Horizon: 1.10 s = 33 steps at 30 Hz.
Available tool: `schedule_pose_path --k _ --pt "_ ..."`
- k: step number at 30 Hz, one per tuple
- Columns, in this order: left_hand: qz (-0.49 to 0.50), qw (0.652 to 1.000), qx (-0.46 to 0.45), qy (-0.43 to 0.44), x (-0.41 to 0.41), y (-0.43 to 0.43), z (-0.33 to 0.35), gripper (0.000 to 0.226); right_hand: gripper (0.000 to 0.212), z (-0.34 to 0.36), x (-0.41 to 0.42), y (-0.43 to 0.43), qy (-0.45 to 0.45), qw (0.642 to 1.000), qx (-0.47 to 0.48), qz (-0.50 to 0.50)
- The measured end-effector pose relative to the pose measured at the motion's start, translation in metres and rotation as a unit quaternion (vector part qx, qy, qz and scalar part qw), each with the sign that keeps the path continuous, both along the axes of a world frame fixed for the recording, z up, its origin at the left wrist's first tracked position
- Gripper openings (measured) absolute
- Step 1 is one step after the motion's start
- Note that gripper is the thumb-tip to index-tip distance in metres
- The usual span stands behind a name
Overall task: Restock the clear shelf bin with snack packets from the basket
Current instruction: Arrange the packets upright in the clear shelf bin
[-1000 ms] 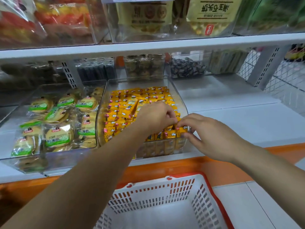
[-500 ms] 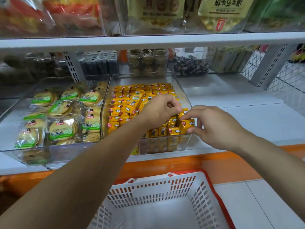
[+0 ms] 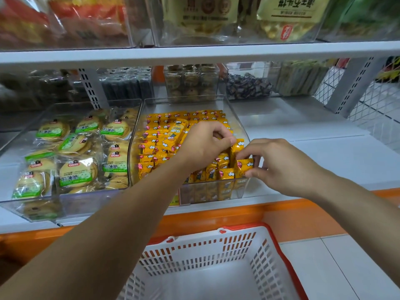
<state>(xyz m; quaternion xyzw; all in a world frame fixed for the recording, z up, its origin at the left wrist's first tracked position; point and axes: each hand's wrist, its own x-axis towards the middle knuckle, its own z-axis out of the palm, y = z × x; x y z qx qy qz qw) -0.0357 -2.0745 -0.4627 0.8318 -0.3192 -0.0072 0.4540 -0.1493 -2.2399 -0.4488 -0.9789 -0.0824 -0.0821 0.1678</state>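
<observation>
Now both my hands are at the near right corner of the clear shelf bin, which is packed with rows of yellow snack packets. My left hand reaches over the rows with its fingers curled, pinching the top of an upright packet. My right hand, just to its right, pinches another packet between thumb and fingertips by the bin's near wall. Nearer me, below the shelf edge, sits the white basket with a red rim, and left of the bin a second bin holds cookie packs.
</observation>
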Motion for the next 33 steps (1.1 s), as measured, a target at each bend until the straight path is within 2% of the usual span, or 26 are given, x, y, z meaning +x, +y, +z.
schedule_pose_path --k 6,13,16,20,24,28,33 --pt "0.017 0.999 -0.031 -0.016 -0.005 -0.001 -0.003 0.01 0.028 0.0 -0.001 -0.001 -0.038 0.997 -0.06 -0.001" --pt "0.023 0.999 -0.024 -0.014 -0.004 -0.002 -0.003 0.011 0.011 -0.004 0.003 0.004 0.001 0.99 -0.142 -0.021" --pt "0.017 1.0 -0.014 -0.016 -0.001 -0.001 -0.004 0.01 0.029 -0.008 0.001 0.007 0.027 0.986 -0.162 -0.017" --pt "-0.026 0.997 0.056 -0.043 -0.001 -0.002 -0.01 0.004 0.042 -0.009 -0.004 0.007 0.039 0.982 -0.184 -0.003" --pt "-0.037 0.989 0.119 -0.084 0.003 -0.001 -0.007 0.014 0.04 -0.009 -0.013 0.0 0.003 0.984 -0.179 -0.012" --pt "-0.037 0.973 0.188 -0.129 0.007 -0.003 0.001 0.018 0.042 -0.016 -0.016 0.006 0.029 0.987 -0.161 0.0" --pt "-0.045 0.983 0.167 -0.057 0.005 -0.007 0.009 0.019 0.044 -0.026 -0.018 0.012 0.024 0.988 -0.15 -0.006"
